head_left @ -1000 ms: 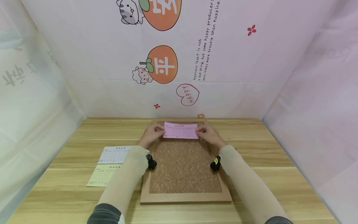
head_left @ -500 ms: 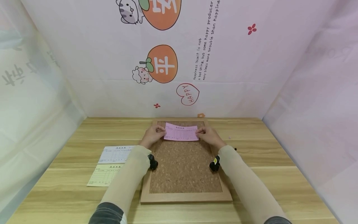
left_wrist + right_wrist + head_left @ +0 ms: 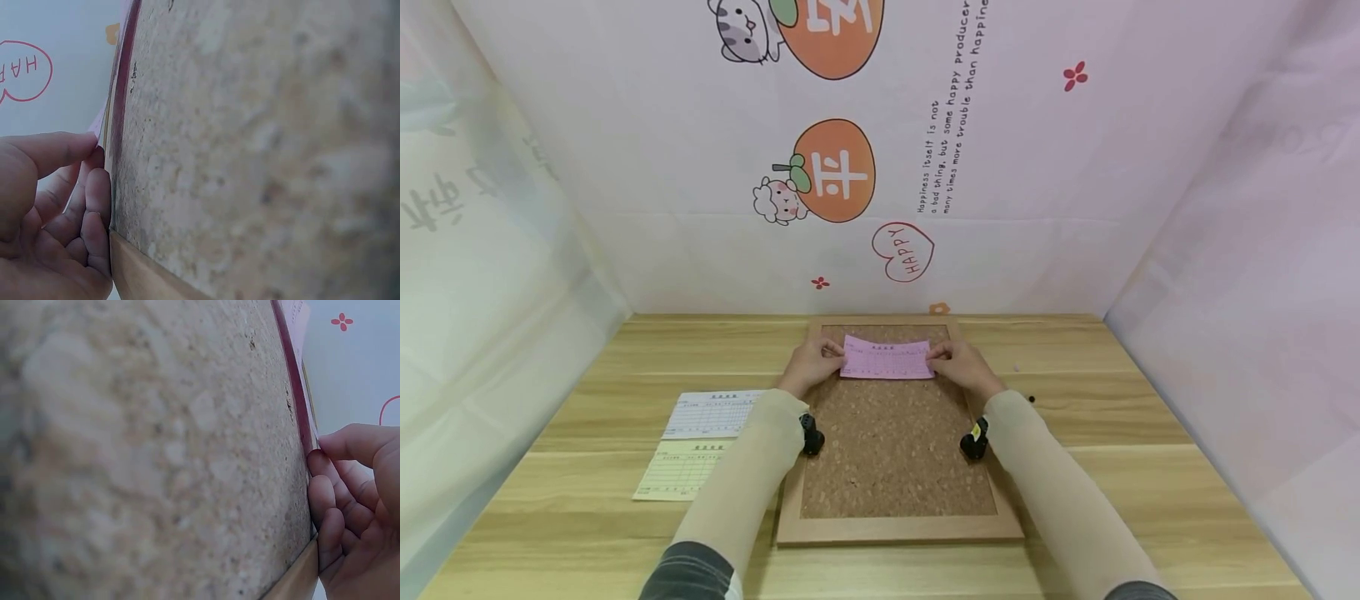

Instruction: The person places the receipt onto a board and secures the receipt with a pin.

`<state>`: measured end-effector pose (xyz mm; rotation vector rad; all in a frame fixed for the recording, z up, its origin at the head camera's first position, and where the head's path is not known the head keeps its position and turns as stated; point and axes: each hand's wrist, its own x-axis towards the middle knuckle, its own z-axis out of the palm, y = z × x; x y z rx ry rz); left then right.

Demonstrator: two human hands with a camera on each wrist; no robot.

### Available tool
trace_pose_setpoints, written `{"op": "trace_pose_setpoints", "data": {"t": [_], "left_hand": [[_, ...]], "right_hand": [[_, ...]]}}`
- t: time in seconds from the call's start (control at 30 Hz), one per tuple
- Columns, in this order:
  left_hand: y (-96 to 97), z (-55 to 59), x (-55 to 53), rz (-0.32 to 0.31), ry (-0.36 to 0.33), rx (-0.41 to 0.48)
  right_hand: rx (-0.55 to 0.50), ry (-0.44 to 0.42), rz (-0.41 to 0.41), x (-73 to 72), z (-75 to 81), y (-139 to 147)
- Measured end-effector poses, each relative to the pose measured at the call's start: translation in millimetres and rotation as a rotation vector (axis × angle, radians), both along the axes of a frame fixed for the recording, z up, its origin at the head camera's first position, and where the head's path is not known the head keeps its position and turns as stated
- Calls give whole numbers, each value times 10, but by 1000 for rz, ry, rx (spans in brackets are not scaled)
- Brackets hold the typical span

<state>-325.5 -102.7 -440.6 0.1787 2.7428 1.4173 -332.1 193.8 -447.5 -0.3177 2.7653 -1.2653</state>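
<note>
A pink printed slip (image 3: 887, 360) is stretched between both hands near the far end of a wood-framed cork board (image 3: 898, 450). My left hand (image 3: 810, 362) pinches the slip's left edge between thumb and forefinger, as the left wrist view also shows. At the slip's right edge, my right hand (image 3: 964, 365) pinches it the same way. The other fingers of each hand curl in and rest against the board. From the wrist cameras the slip appears only edge-on, close to the cork; whether it lies flat against it I cannot tell.
Left of the board, a white printed slip (image 3: 711, 414) and a yellow one (image 3: 679, 471) lie on the wooden table (image 3: 580, 500), partly under the left sleeve. A small black item (image 3: 1032, 399) and a tiny pink speck (image 3: 1017, 368) are on the right. Printed cloth walls (image 3: 1000, 267) enclose the table.
Both hands have brought the pink slip slightly down the board, toward the near side. Its slight tilt has evened out, and the grip at both edges is kept.
</note>
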Motion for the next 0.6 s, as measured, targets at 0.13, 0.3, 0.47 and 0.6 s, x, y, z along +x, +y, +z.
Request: {"op": "trace_pose_setpoints", "data": {"t": [0.13,0.3,0.47,0.6], "left_hand": [[-4,-12,-10,-4,6,-15],[6,-11,-7,-9,13,-22],[25,-5,2,2,1,-36],[29,-12,-5,11,-6,-46]], "right_hand": [[0,1,-1,-4,-6,-10],[8,7,-10,-6,-7,-20],[18,15,-16,0,-19,-22],[25,17,-25,-8,-33,-23]]}}
